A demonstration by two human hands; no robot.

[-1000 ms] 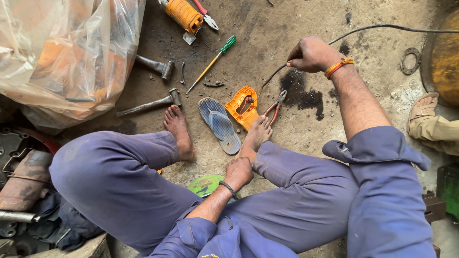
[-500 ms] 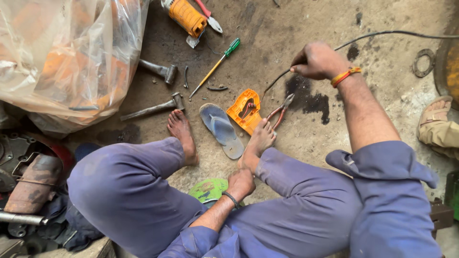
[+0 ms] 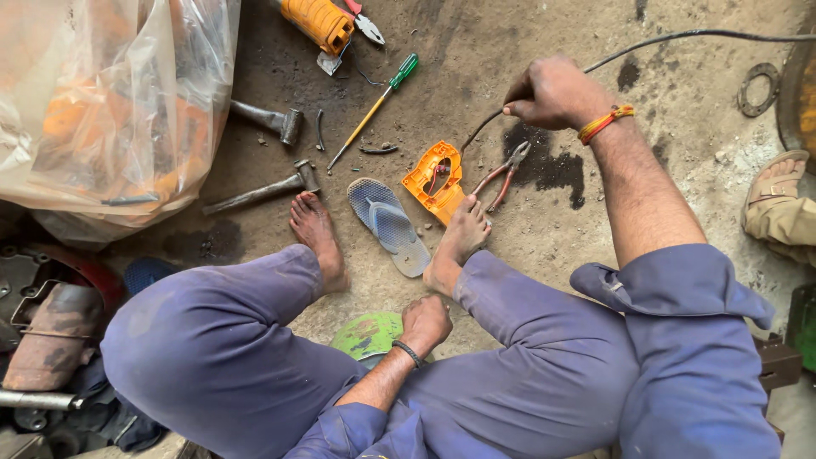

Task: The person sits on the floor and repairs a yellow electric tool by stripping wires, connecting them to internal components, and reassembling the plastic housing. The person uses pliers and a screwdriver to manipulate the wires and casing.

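Still gripping the black cable (image 3: 646, 42), right hand (image 3: 552, 92) closed; pliers (image 3: 503, 176) apparently just below.

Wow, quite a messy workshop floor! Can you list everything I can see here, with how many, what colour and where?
black cable: one, runs from top right to the right hand
orange plastic casing: one, on the floor under the right foot's toes
pliers: one pair, reddish handles, just right of the casing
blue sandal: one, between the feet
screwdriver: one, green handle, yellow shaft, upper middle
hammers: two, grey metal, left of the sandal
orange tool body: one, top edge
clear plastic bag: one, upper left
metal ring: one, dark, far right
green object: one, by the left hand
right hand: grips the cable
left hand: fist, resting between the legs
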